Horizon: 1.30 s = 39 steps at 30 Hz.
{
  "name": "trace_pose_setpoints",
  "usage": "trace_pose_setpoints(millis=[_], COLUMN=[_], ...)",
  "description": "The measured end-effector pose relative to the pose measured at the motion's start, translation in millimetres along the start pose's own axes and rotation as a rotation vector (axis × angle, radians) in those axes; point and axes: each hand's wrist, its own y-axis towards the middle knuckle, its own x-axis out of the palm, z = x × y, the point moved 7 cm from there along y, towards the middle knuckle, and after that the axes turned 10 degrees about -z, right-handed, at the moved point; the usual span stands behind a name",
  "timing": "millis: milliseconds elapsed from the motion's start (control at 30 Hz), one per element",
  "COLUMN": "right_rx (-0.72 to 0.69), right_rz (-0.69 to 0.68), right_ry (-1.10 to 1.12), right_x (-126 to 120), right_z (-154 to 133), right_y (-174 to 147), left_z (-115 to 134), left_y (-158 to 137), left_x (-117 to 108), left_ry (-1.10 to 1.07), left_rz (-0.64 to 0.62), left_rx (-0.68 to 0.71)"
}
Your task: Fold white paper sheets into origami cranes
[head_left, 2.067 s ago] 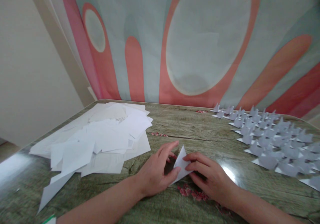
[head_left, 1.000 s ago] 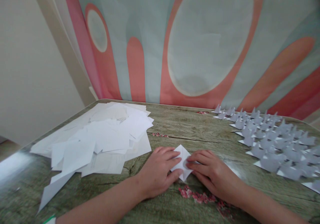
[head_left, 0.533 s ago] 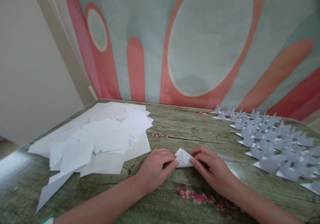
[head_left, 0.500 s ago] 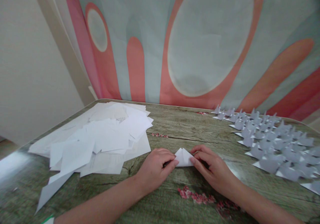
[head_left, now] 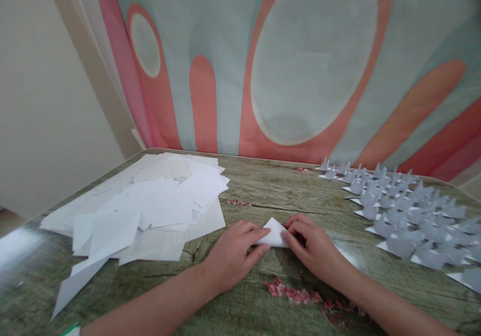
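Note:
A small white sheet of paper folded into a triangle [head_left: 275, 234] stands with its point away from me, its long edge near the tabletop. My left hand [head_left: 240, 246] grips its left corner, thumb below and fingers above. On the other side, my right hand [head_left: 308, 241] pinches the right corner between thumb and fingers. The fingertips hide both corners of the paper.
Loose white paper sheets [head_left: 161, 203] lie in a spread pile at the left of the wood-patterned table [head_left: 278, 186]. Several rows of folded white paper figures [head_left: 404, 208] stand at the right. A printed backdrop [head_left: 225, 75] rises behind the table's far edge.
The paper's top showed two peaks with a gap; now it is a single point. My left fingers have slid a little farther over the paper's left side.

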Motion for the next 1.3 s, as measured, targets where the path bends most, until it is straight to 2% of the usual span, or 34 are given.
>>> trace_pose_setpoints(millis=[367, 533, 1000, 1300], right_rx=[-0.023, 0.01, 0.056, -0.197], right_rz=[0.066, 0.037, 0.049, -0.035], right_ry=[-0.152, -0.228, -0.287, -0.319], right_x=[2.0, 2.6, 1.5, 9.6], right_z=[-6.9, -4.6, -4.0, -22.1], right_y=[-2.8, -0.5, -0.8, -6.7], left_z=[-1.6, -2.7, 2.4, 0.4], left_y=[-1.1, -0.7, 0.2, 2.1], left_x=[3.6, 4.1, 5.7, 6.2], left_ry=[0.041, 0.06, 0.164, 0.185], left_rz=[0.013, 0.016, -0.021, -0.036], left_rx=[-0.016, -0.027, 0.049, 0.054])
